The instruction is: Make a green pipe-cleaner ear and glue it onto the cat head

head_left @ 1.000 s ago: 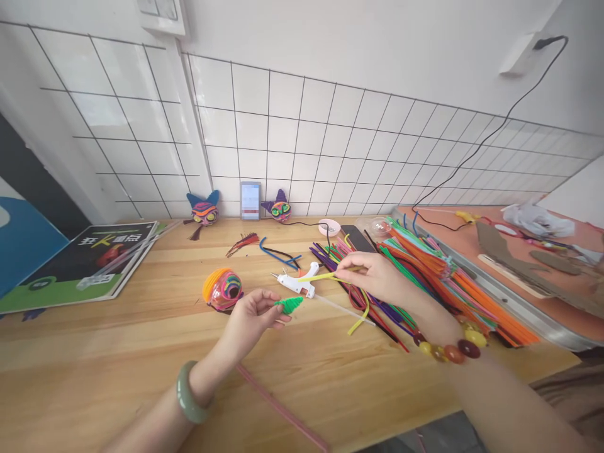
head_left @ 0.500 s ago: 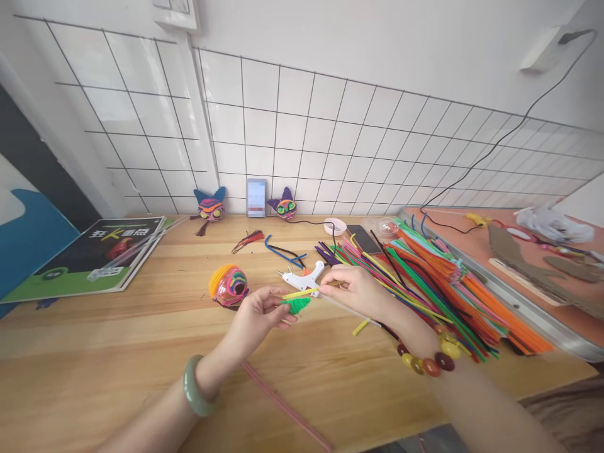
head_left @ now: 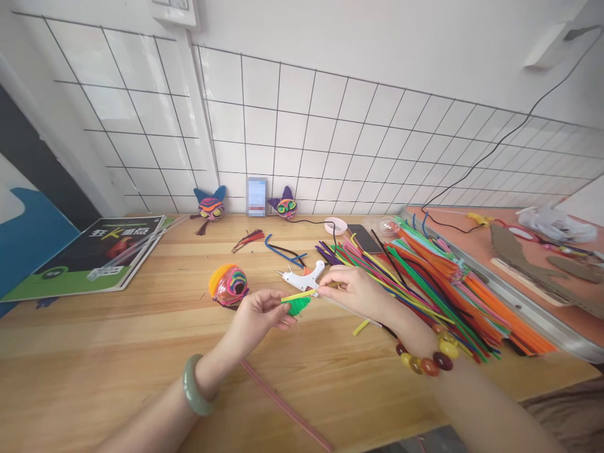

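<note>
Head view: since 1 sec ago the R hand (head_left: pixel 356 290) had come across toward the L hand (head_left: pixel 255 318), bringing the yellow pipe cleaner (head_left: pixel 299 294) w/ it, so the strip now lay along the upper edge of the green piece (head_left: pixel 299 307) instead of well apart from it. L hand was nearly closed, thumb + fingers pinching the green piece, pointed end facing R, held up over the wooden table (head_left: pixel 141 352). R hand was also mostly closed, thumb + index nipping the yellow strip; other fingers curled, partly hidden. A short yellow end (head_left: pixel 361 328) showed below the R wrist; couldn't tell if it was same pc. White glue gun (head_left: pixel 302 282) lay just behind both hands, nozzle to L. Ball w/ orange top (head_left: pixel 230 284) sat on tbl behind the L hand; pink strip (head_left: pixel 287 406) ran from near the L wrist toward the front edge. Big heap of coloured pipe cleaners (head_left: pixel 425 283) lay behind + R of the R hand. At the wall: blue-eared head (head_left: pixel 210 207), upright phone (head_left: pixel 257 197), purple-eared head (head_left: pixel 285 207). Book (head_left: pixel 125 248) far L, pink dish (head_left: pixel 336 226) + dark phone (head_left: pixel 364 239) back R.
</note>
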Demonstrator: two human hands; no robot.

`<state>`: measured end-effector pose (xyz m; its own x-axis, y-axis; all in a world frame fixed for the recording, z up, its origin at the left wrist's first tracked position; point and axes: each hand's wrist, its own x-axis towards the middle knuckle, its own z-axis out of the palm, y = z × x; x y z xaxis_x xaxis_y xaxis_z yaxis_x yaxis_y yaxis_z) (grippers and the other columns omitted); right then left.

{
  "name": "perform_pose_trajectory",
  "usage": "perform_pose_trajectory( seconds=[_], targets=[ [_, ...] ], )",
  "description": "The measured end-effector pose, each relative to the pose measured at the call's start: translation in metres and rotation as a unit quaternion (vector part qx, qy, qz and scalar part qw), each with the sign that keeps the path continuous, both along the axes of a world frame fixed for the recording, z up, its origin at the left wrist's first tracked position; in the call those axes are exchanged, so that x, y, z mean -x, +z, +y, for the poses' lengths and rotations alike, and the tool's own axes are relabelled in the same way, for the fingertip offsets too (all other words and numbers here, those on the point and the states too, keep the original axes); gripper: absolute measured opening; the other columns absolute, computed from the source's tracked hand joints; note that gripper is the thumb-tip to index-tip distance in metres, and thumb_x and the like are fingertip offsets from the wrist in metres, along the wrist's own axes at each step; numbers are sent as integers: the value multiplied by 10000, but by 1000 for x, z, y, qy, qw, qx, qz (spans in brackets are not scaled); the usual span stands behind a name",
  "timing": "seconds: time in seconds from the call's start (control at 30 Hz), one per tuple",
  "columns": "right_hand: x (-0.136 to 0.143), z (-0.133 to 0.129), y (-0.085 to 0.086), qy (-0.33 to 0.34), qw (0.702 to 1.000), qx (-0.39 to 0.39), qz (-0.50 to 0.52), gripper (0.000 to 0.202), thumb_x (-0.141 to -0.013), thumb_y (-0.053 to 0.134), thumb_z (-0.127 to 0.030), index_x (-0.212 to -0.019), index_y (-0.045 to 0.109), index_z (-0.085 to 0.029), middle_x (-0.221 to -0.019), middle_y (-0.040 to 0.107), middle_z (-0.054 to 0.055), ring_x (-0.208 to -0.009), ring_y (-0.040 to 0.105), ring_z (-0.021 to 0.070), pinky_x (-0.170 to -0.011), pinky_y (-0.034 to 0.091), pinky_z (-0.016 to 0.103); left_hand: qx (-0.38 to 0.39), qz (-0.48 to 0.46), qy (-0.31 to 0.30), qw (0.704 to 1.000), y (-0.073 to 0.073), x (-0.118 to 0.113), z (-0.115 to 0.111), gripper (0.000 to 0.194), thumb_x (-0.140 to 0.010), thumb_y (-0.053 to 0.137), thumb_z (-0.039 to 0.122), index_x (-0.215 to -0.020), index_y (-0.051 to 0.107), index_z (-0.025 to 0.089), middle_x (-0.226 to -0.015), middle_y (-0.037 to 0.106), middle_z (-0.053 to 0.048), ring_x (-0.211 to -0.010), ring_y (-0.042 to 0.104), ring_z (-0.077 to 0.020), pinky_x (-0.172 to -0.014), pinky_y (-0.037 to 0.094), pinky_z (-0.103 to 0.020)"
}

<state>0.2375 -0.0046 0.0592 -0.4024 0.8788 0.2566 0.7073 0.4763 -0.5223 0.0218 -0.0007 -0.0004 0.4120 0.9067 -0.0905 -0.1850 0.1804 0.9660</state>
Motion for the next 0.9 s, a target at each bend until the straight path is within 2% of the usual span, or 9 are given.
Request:
perform_pose_trajectory(
  seconds=[0.17,0.4,0.67,0.8,0.9],
  targets=[
    [1,-1,3,-1,1000,-1,-12,157,-793,549,-297,-761,664,-195,-770,642,18,-697,560,143,-603,384,240,8,8,3,1000,3,0,0,329,-636,702,275,-897,585,114,-703,704,-53,-578,667,-167,-522,538,-241],
    [1,1,0,3,1000,5,-14,138,-794,557,-293,-784,668,-212,-831,649,23,-775,577,160,-638,399,246,6,26,3,1000,4,0,0,255,-666,676,306,-832,647,115,-659,708,-50,-575,665,-156,-540,544,-222],
    [4,-1,2,-8,1000,15,-10,147,-799,541,-277,-793,672,-213,-885,644,37,-793,583,168,-634,416,251,19,27,25,999,7,1,0,264,-656,681,334,-795,662,110,-642,711,-59,-583,670,-172,-567,552,-243],
    [6,0,-3,-5,1000,13,8,167,-810,512,-254,-788,672,-212,-854,657,37,-804,587,175,-641,424,252,50,25,50,997,9,2,2,284,-625,707,331,-788,659,104,-654,714,-69,-602,676,-188,-585,558,-262],
    [8,0,-10,-29,999,11,14,175,-814,505,-263,-793,668,-204,-823,663,42,-755,594,174,-640,430,253,63,17,60,996,9,2,3,288,-612,718,329,-777,656,101,-678,717,-75,-607,678,-188,-586,559,-258]
  ],
)
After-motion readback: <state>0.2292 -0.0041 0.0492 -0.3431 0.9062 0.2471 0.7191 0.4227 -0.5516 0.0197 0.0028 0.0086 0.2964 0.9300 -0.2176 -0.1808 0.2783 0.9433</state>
